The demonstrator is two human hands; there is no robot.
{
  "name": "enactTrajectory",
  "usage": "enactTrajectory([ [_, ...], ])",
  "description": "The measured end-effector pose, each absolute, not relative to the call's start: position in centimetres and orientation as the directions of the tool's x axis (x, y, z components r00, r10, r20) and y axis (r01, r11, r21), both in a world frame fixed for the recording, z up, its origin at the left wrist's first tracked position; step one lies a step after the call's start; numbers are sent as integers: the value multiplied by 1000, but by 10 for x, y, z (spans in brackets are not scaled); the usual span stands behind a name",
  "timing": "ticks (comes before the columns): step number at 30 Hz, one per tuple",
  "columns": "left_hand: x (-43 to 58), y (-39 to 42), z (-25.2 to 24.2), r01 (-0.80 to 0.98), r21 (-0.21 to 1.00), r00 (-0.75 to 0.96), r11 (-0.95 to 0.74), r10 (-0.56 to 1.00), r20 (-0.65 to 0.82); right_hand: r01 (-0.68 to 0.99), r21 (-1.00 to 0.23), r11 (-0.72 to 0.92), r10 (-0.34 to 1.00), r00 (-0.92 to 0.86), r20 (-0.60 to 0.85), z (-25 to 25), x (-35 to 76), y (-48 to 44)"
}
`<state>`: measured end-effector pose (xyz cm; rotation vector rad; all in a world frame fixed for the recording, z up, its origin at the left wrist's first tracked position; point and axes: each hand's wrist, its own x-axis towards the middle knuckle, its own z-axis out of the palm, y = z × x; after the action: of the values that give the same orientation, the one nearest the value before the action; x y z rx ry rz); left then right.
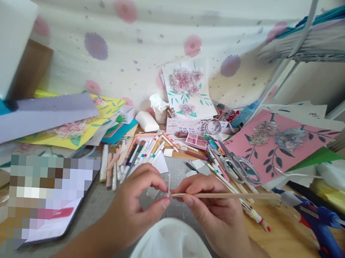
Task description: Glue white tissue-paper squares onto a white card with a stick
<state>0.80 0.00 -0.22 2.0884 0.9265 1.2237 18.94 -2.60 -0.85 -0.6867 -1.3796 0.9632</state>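
Note:
My left hand (pixel 140 199) pinches a small, thin whitish piece (pixel 168 183) between thumb and forefinger; what it is made of is too small to tell. My right hand (pixel 214 209) is closed on a slim wooden stick (pixel 238 196) lying nearly level, with its pointed end at the whitish piece. The stick's other end reaches out to the right. Under the hands is a grey mat (pixel 181 213). In front of me, below the hands, sits a white rounded container (pixel 142 246) with something white and crumpled inside.
Markers (pixel 148 149) lie in a row behind the hands. Scissors (pixel 237 168) and a blue glue gun (pixel 315 219) lie to the right, a tablet (pixel 59 215) to the left. Flower pictures on white (pixel 203 103), yellow (pixel 102 132) and pink paper (pixel 299 160) stand around.

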Motion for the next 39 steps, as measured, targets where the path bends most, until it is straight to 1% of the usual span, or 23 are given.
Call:
enactTrajectory([
  [2, 9, 1, -3, 308, 733, 352, -606, 789, 504, -150, -864, 481, 867, -64, 494, -8, 189, -26],
  [8, 10, 3, -4, 348, 688, 338, -637, 769, 542, -88, -860, 502, 857, -77, 509, -6, 189, -24],
  [11, 11, 3, -4, 368, 650, 313, -665, 747, 587, -62, -856, 513, 853, -79, 516, -7, 190, -24],
  [16, 10, 4, -5, 416, 594, 305, -689, 720, 623, -69, -848, 525, 845, -79, 529, -8, 190, -24],
  [19, 10, 3, -6, 434, 552, 302, -712, 692, 656, -28, -839, 544, 836, -73, 545, -8, 190, -23],
  [23, 13, 1, -7, 431, 501, 292, -750, 642, 709, -17, -823, 567, 821, -69, 567, -10, 189, -22],
  [26, 14, 0, -6, 421, 500, 311, -757, 638, 705, -8, -819, 574, 817, -62, 573, -10, 188, -22],
  [29, 14, 0, -5, 402, 570, 314, -717, 692, 649, 10, -814, 581, 813, -58, 579, -8, 188, -22],
  [32, 10, 2, -6, 299, 723, 316, -623, 779, 541, -19, -837, 547, 836, -45, 547, -5, 189, -21],
  [34, 7, 6, -8, 200, 827, 324, -526, 832, 451, -78, -863, 500, 864, -23, 503, -5, 192, -19],
  [36, 4, 9, -11, 107, 909, 341, -404, 873, 348, -176, -882, 437, 895, -14, 446, -5, 195, -16],
  [39, 1, 12, -14, -6, 979, 356, -203, 915, 191, -325, -887, 329, 929, -55, 365, -7, 200, -10],
])
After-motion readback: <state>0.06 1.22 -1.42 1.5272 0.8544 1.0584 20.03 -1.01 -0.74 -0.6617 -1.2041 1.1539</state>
